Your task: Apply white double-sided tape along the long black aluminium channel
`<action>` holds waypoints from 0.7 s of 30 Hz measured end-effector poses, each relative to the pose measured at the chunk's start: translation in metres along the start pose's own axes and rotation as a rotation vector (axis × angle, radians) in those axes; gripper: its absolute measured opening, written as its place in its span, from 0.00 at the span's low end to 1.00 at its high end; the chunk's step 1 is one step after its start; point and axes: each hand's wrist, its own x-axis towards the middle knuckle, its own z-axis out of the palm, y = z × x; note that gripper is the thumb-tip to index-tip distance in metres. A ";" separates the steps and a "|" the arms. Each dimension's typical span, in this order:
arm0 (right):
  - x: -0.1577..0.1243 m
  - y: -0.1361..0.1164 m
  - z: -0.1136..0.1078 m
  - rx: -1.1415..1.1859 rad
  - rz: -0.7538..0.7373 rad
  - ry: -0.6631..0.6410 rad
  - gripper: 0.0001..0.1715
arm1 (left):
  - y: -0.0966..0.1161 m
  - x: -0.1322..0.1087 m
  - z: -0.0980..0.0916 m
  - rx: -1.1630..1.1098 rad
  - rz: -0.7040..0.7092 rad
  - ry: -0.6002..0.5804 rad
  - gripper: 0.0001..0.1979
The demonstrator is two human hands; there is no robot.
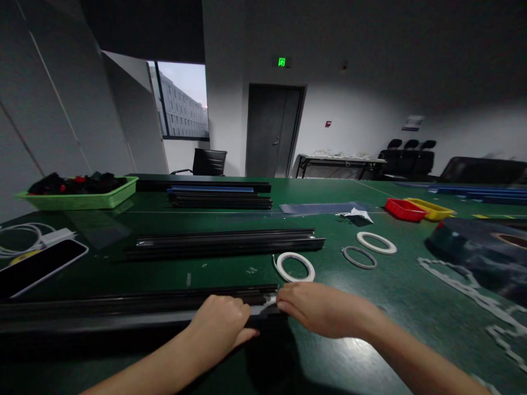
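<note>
A long black profile [102, 314] with a channel-like shape lies across the near table, running out past the left edge. My left hand [218, 325] is closed around it near its right end, thumb pointing right. At that end, my right hand [323, 307] has its fingers pressed together on a short pale strip [268, 302] that runs along the profile's channel to the fingertips. Whether the strip is tape or film I cannot tell. Just beyond my right hand lies a roll of white tape [281, 269].
Another black profile [226, 244] lies farther back, with stacked profiles [222, 202] behind. A phone [45, 266] and green basket [82, 201] are left. To the right are tape rings [385, 249], a red tray [405, 211], a yellow tray [434, 211] and a large wrapped roll [469, 252].
</note>
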 end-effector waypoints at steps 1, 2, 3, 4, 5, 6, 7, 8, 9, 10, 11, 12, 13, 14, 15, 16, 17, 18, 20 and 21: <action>0.000 -0.003 0.000 0.060 -0.031 -0.016 0.19 | -0.002 -0.003 0.002 0.004 -0.005 0.007 0.13; 0.000 -0.006 0.001 0.114 -0.046 -0.025 0.20 | -0.004 -0.007 0.005 0.018 -0.011 0.016 0.13; 0.000 -0.009 0.002 0.155 -0.049 -0.033 0.22 | -0.007 -0.010 0.008 0.042 -0.026 0.032 0.14; 0.000 -0.011 0.004 0.171 -0.034 -0.032 0.23 | -0.010 -0.014 0.011 0.070 -0.037 0.051 0.14; 0.000 -0.014 0.006 0.165 -0.011 -0.027 0.24 | -0.013 -0.018 0.015 0.104 -0.057 0.076 0.14; 0.000 -0.016 0.008 0.143 0.016 -0.020 0.25 | -0.015 -0.022 0.018 0.131 -0.057 0.092 0.14; 0.000 -0.018 0.011 0.112 0.040 -0.013 0.26 | -0.018 -0.026 0.021 0.159 -0.062 0.113 0.14; 0.000 -0.020 0.014 0.074 0.058 -0.004 0.25 | -0.021 -0.030 0.024 0.179 -0.066 0.139 0.14; 0.001 -0.022 0.017 0.035 0.073 0.009 0.24 | -0.023 -0.034 0.026 0.192 -0.066 0.163 0.14; 0.002 -0.024 0.021 -0.003 0.078 0.024 0.23 | -0.025 -0.037 0.028 0.206 -0.076 0.191 0.15; 0.004 -0.025 0.024 -0.039 0.078 0.040 0.21 | -0.026 -0.039 0.029 0.211 -0.083 0.221 0.15; 0.006 -0.026 0.027 -0.074 0.072 0.051 0.19 | -0.027 -0.041 0.030 0.211 -0.078 0.247 0.15; 0.008 -0.026 0.030 -0.106 0.063 0.058 0.18 | -0.028 -0.042 0.030 0.209 -0.073 0.264 0.16; 0.010 -0.026 0.032 -0.134 0.051 0.056 0.16 | -0.029 -0.043 0.031 0.204 -0.066 0.273 0.16; 0.012 -0.025 0.035 -0.158 0.043 0.050 0.15 | -0.029 -0.043 0.031 0.200 -0.059 0.274 0.16; 0.014 -0.024 0.037 -0.167 0.039 0.048 0.14 | -0.030 -0.043 0.031 0.196 -0.054 0.268 0.16; 0.015 -0.023 0.038 -0.168 0.037 0.052 0.14 | -0.030 -0.043 0.030 0.194 -0.053 0.259 0.16; 0.016 -0.022 0.039 -0.163 0.037 0.055 0.14 | -0.030 -0.043 0.030 0.193 -0.055 0.247 0.16; 0.016 -0.020 0.039 -0.146 0.036 0.053 0.14 | -0.032 -0.042 0.029 0.190 -0.058 0.220 0.16; 0.016 -0.019 0.038 -0.137 0.036 0.048 0.14 | -0.033 -0.042 0.028 0.187 -0.059 0.206 0.17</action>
